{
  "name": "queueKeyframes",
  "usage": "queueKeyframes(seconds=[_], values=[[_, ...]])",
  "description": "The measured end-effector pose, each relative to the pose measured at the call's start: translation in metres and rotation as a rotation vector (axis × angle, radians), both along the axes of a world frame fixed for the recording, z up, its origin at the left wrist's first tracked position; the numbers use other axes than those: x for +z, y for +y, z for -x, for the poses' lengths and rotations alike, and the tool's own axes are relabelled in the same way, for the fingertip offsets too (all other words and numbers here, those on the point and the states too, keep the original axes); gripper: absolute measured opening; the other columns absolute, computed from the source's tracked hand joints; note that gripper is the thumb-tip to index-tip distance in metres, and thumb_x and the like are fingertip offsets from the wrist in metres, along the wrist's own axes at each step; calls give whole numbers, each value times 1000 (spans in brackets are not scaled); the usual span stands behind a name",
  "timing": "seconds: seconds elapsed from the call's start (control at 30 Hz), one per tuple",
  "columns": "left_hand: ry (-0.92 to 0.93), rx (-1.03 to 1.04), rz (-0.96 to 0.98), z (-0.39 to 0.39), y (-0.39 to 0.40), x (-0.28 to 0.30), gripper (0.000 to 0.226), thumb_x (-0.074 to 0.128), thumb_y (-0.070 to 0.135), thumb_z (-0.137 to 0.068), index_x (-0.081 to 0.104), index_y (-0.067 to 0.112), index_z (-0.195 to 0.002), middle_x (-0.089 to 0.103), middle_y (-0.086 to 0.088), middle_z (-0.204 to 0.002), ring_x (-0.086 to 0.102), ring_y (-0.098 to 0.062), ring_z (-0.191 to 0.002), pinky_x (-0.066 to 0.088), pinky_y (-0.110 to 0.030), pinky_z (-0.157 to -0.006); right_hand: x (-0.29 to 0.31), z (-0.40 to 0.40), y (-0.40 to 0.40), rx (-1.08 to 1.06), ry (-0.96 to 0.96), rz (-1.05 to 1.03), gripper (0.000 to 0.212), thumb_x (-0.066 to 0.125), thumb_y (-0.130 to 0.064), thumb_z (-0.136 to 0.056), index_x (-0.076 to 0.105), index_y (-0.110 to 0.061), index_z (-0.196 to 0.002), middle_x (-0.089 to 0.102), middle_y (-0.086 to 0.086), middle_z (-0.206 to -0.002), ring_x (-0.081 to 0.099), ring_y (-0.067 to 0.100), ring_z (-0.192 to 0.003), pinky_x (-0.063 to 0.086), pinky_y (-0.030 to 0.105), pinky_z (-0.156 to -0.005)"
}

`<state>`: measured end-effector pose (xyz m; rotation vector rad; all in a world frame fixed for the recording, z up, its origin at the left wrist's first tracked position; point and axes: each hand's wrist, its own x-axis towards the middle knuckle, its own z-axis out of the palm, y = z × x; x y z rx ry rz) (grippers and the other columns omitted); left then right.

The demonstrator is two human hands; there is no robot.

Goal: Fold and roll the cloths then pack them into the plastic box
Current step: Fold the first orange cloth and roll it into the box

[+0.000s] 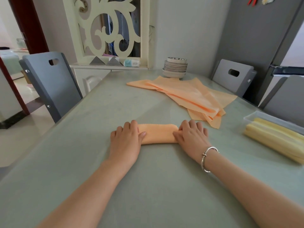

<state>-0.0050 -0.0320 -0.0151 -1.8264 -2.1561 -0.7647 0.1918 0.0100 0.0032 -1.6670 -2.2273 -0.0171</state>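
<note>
One orange cloth roll (158, 133) lies crosswise on the tabletop (148, 186), its long axis running left to right, with the left hand (126, 139) and right hand (191, 135) curled over its two ends. Since the plastic box (273, 127) sits well off to the right, the right hand is likely the nearer carrier.

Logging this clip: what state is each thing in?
Orange cloth roll: part-rolled, both ends gripped.
Left hand: curled on roll.
Right hand: curled on roll.
Loose orange cloths: unfolded, heaped.
Clear plastic box: lidless, holding yellow cloth rolls.
White dishes: stacked.
</note>
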Motion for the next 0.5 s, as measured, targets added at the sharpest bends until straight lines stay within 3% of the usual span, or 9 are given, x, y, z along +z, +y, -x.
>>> queueKeyframes(seconds=[0.13,0.33,0.4,0.5], values=[[143,-46,-132,-1,4,-1,20,64,29,-83,54,14,-91,54,-9,-90,51,-33,-83,39,-42,-70,1,3,1,117,23,-151,20,48,-25,-93,43,-19,-111,38,1,-113,37,23,-105,28,30,-86],[275,-248,-190,0,2,5,20,67,4,-75,56,20,-74,54,3,-72,55,-24,-67,30,-32,-68,-1,5,2,278,-186,-258,29,52,1,-78,53,-17,-101,50,2,-97,50,26,-89,37,30,-76],[284,-266,-200,4,-2,5,10,56,15,-81,61,21,-74,58,4,-71,58,-22,-65,30,-31,-69,-2,-1,-1,315,-188,-256,22,55,-4,-78,59,-15,-97,54,3,-90,55,27,-81,43,32,-73],[198,-303,-132,9,-9,3,21,55,40,-87,65,22,-84,59,8,-81,57,-18,-76,35,-30,-76,-1,-11,-4,366,-199,-210,27,50,-20,-81,62,-17,-105,58,2,-92,59,26,-84,47,36,-85]])
